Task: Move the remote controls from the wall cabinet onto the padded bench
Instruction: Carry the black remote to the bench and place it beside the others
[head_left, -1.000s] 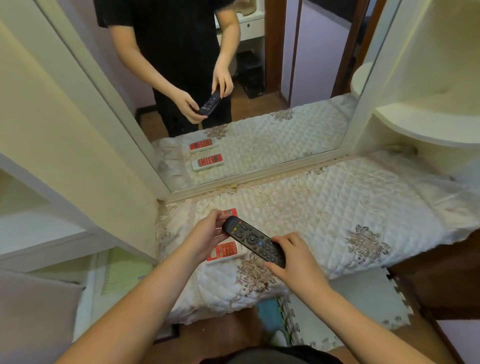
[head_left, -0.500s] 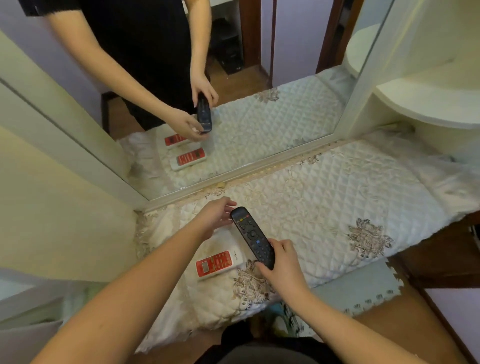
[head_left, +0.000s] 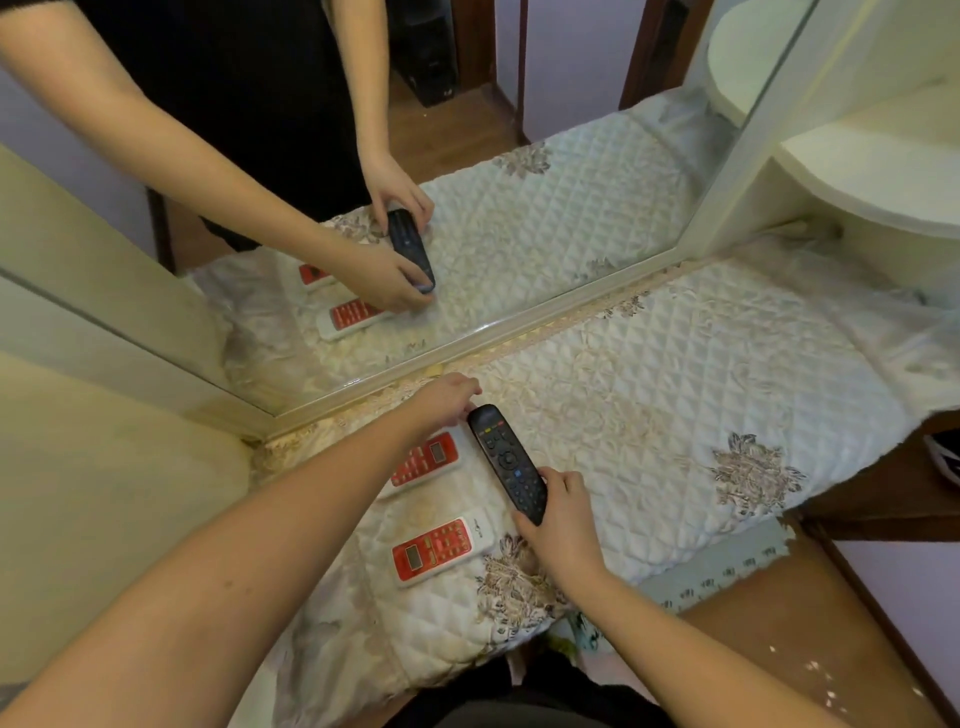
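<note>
I hold the long black push-button remote control (head_left: 508, 462) at both ends. My right hand (head_left: 562, 525) grips its near end, fingers and thumb curled round the casing. My left hand (head_left: 445, 399) touches the far end; I cannot tell whether those fingers are closed on the casing or only resting against it.

Position of the black remote: low over the white quilted padded bench (head_left: 675, 395), lengthwise away from me, button face up. I cannot tell whether it touches the quilt.

Two white remote controls with red faces lie flat on the bench, left of the black one:
- Far white-and-red remote (head_left: 425, 458): just beside the black remote, partly under my left wrist.
- Near white-and-red remote (head_left: 441, 545): close to the bench's front edge, just left of my right hand.

A large framed wall mirror (head_left: 519, 218) stands along the back of the bench and reflects both hands and all three remotes. A cream rounded shelf (head_left: 878, 176) projects at the upper right
</note>
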